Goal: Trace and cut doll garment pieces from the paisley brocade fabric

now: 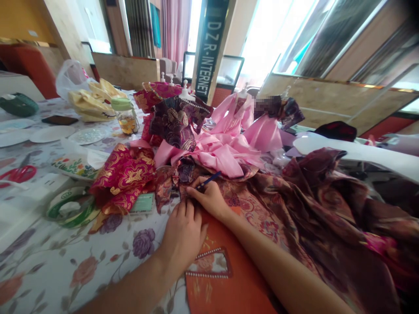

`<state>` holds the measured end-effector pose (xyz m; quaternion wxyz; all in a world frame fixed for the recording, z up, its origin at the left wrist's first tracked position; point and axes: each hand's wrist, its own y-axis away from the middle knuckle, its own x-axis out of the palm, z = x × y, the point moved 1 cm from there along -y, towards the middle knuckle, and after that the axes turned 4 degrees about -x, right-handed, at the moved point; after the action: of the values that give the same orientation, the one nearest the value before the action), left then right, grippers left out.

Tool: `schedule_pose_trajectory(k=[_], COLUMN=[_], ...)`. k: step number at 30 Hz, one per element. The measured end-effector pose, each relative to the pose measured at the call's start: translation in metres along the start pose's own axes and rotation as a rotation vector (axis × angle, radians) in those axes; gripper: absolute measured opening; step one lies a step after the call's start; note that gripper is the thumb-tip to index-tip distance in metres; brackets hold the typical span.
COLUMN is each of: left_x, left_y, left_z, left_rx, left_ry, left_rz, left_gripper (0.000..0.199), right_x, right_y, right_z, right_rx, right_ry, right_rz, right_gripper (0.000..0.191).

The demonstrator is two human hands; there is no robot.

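Note:
My right hand (209,198) is closed around a dark blue pen (214,176), its tip end over patterned brown fabric. Beside it, my left hand (188,224) lies flat, fingers extended, across the upper left edge of an orange sheet (209,294). A cut-out window edged with white beads (209,275) shows in the sheet. The brown patterned fabric (258,209) spreads from the fingertips to the right. What lies directly under my left fingers is hidden.
Green tape rolls (70,207), magenta-gold fabric (129,174) and red scissors (21,173) lie left on the floral tablecloth (114,270). Behind stand dressed forms with dark patterned (176,120) and pink satin cloth (222,150), and a lidded jar (126,117).

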<state>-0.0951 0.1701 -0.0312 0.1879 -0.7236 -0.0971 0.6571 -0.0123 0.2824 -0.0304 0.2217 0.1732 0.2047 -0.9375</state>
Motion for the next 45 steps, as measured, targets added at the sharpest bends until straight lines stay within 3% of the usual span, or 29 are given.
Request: schedule_pose_trajectory(k=[9, 29, 34, 45], left_x=[0.0, -0.004, -0.006, -0.008], left_y=[0.0, -0.002, -0.002, -0.005], left_z=[-0.001, -0.003, -0.003, -0.003], left_rx=[-0.001, -0.034, -0.05, -0.029], left_ry=[-0.008, -0.035, -0.043, -0.02], left_rz=[0.02, 0.115, 0.132, 0.135], left_gripper=[0.041, 0.042, 0.042, 0.041], right_x=[0.001, -0.003, -0.005, -0.02], right_y=[0.0, 0.004, 0.006, 0.017], right_z=[-0.001, 0.0, -0.002, 0.004], right_rx=[-0.025, -0.005, 0.025, 0.039], right_ry=[0.043, 0.145, 0.142, 0.028], right_rz=[0.004, -0.105, -0.182, -0.135], right_gripper=[0.015, 0.014, 0.016, 0.019])
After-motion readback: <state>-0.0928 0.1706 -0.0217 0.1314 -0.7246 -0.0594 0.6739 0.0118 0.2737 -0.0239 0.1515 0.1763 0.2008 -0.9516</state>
